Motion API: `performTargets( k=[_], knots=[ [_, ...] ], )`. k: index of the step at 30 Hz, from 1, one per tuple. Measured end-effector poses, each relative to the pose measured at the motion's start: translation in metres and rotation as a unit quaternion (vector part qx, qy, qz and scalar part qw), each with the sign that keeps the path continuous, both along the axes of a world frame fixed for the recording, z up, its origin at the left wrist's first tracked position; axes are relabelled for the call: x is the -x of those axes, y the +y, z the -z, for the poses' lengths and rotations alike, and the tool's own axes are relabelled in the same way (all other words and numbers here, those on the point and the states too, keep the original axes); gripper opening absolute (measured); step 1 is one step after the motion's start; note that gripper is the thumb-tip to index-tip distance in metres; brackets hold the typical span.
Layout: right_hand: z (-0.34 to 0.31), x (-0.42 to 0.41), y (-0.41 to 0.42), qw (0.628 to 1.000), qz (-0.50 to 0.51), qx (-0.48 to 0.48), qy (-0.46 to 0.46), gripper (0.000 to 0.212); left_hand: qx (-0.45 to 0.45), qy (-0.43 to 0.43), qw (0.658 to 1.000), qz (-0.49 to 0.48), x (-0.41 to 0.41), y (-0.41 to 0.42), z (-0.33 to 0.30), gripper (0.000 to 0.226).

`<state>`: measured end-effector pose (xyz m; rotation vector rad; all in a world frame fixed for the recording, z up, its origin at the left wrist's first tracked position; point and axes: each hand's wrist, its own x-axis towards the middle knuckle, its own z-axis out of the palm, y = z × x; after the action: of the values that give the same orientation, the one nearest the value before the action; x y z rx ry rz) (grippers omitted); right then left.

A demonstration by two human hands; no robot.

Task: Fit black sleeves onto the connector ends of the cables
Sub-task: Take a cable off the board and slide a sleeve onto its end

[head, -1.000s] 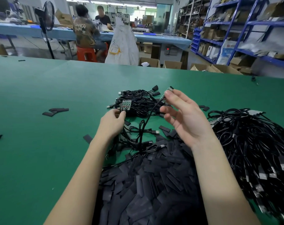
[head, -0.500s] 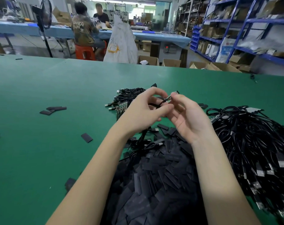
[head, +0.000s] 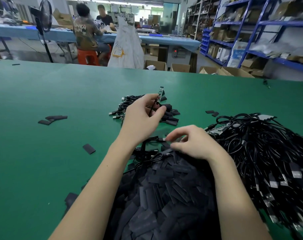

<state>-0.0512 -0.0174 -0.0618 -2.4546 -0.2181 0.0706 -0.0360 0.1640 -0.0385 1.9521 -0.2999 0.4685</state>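
Left hand (head: 143, 118) pinches a cable, its bare board connector (head: 159, 93) sticking up above the fingers. Right hand (head: 192, 144), fingers curled, hovers over the sleeve pile (head: 164, 187) below; can't tell if it's holding anything. Could easily grab two stuck sleeves.

My table (head: 43, 170) is plain green. The sleeves (head: 164, 196) heaped before me are matte black, and the cables (head: 268, 153) are glossy black with silver plug ends. The small board (head: 159, 93) I hold is green with pale markings.
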Motion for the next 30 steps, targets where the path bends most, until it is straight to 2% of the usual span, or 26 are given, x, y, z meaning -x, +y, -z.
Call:
performTargets(
  k=[2, 6, 13, 17, 20, 24, 27, 30],
  knots=[
    [0.004, -0.001, 0.006, 0.998, -0.028, 0.045, 0.03, 0.03, 0.032, 0.013, 0.999, 0.009, 0.0, -0.002, 0.003, 0.034],
    [0.01, -0.005, 0.013, 0.997, -0.03, 0.066, 0.036, 0.041, 0.048, 0.011, 0.999, -0.002, 0.001, -0.003, 0.006, 0.022],
    [0.008, -0.003, 0.012, 0.999, -0.02, 0.026, -0.013, 0.027, 0.053, -0.005, 0.999, -0.005, 0.003, -0.005, 0.003, 0.007],
    [0.005, -0.002, 0.005, 0.999, -0.007, -0.005, -0.035, 0.022, 0.042, -0.018, 0.999, 0.001, 0.002, -0.003, 0.003, 0.007],
    [-0.001, -0.001, 0.002, 0.985, -0.004, -0.164, -0.056, 0.024, 0.018, -0.019, 0.999, 0.021, 0.003, -0.001, 0.003, 0.008],
    [-0.01, -0.001, -0.001, 0.9, -0.009, -0.432, -0.058, 0.03, 0.028, -0.014, 0.998, 0.057, 0.004, -0.006, 0.002, 0.007],
    [-0.012, 0.003, -0.002, 0.855, 0.007, -0.519, -0.011, 0.026, 0.07, 0.001, 0.995, 0.074, 0.004, -0.007, 0.001, 0.005],
    [-0.015, 0.005, -0.002, 0.79, 0.021, -0.612, 0.03, 0.02, 0.102, 0.018, 0.99, 0.091, 0.004, -0.008, 0.0, 0.004]
  ],
)
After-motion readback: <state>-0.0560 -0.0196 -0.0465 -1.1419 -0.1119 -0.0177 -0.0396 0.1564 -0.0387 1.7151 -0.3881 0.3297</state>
